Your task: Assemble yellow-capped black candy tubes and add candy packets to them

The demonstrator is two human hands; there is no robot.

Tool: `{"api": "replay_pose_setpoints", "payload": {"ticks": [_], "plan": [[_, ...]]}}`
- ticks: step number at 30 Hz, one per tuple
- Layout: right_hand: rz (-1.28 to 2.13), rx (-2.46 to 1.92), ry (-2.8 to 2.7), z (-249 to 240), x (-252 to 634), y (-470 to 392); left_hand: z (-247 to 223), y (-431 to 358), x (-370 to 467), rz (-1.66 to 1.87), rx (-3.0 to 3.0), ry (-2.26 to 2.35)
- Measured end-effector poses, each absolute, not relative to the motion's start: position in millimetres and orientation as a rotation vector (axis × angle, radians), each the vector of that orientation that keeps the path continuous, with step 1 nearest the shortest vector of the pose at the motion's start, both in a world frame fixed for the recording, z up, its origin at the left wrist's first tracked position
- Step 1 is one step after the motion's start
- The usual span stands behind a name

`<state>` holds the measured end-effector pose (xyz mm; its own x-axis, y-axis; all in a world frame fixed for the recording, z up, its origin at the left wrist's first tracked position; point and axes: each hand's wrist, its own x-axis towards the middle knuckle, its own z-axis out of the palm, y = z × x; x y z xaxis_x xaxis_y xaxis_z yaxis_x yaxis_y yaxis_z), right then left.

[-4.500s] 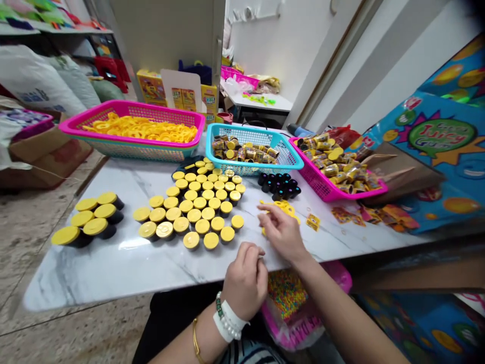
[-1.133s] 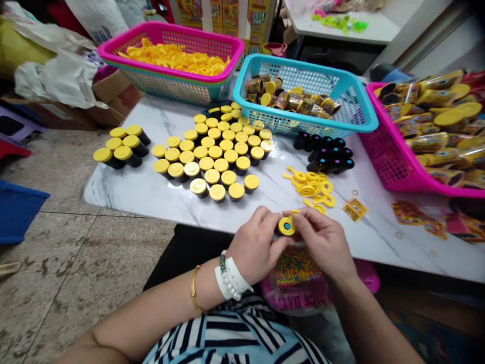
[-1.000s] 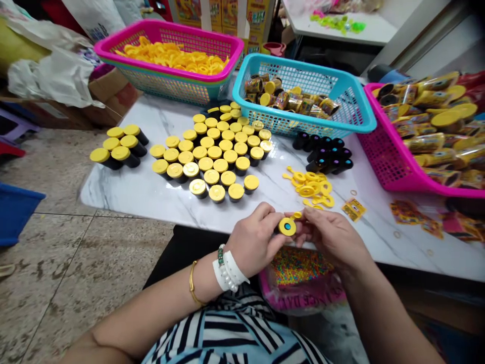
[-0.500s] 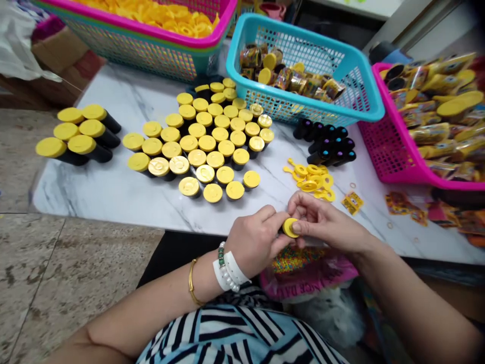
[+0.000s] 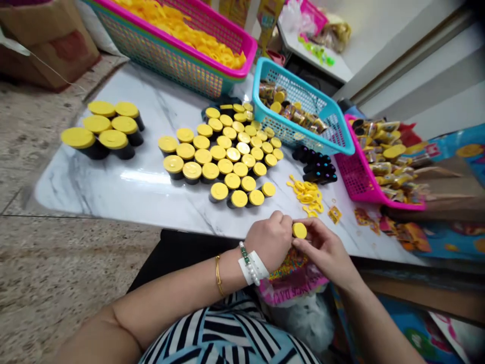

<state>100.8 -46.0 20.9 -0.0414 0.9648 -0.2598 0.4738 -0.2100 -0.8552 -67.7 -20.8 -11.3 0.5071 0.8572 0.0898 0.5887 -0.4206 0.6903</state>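
Observation:
My left hand (image 5: 270,238) grips a small black tube topped with a yellow cap (image 5: 299,230), held at the near edge of the marble table (image 5: 125,187). My right hand (image 5: 325,248) pinches the cap's right side. Just beyond the hands lies a small pile of loose yellow caps (image 5: 307,194). Farther back stands a cluster of several capped black tubes (image 5: 223,156). A few uncapped black tubes (image 5: 315,164) lie to their right.
A second group of larger capped tubes (image 5: 101,130) stands at the table's left. A pink basket of yellow caps (image 5: 182,40), a blue basket (image 5: 303,119) and a pink basket (image 5: 371,162) of wrapped tubes line the back. A bag of coloured candy (image 5: 291,275) rests on my lap.
The yellow cap with an open hole a second ago now sits shut on the tube between both hands. The view has swung left and tilted; the hands stay at the table's near edge.

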Motion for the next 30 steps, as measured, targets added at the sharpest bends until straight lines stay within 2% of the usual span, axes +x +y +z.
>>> {"api": "replay_pose_setpoints", "payload": {"ticks": [6, 12, 18, 23, 30], "plan": [[0.816, -1.740, -1.561, 4, 64, 4, -22, -29, -70, 0.870, 2.040, 1.181], [0.738, -1.570, -1.848, 8, 44, 55, -28, -29, -72, 0.923, 2.140, 1.202], [0.073, -1.741, -1.885, 30, 93, 75, -24, -29, -71, 0.897, 2.217, 1.215], [-0.532, -2.033, -2.078, 41, 97, 116, -25, -29, -69, 0.899, 2.282, 1.208], [-0.580, -2.143, -2.208, 30, 92, 145, -26, -29, -71, 0.919, 2.263, 1.179]]}}
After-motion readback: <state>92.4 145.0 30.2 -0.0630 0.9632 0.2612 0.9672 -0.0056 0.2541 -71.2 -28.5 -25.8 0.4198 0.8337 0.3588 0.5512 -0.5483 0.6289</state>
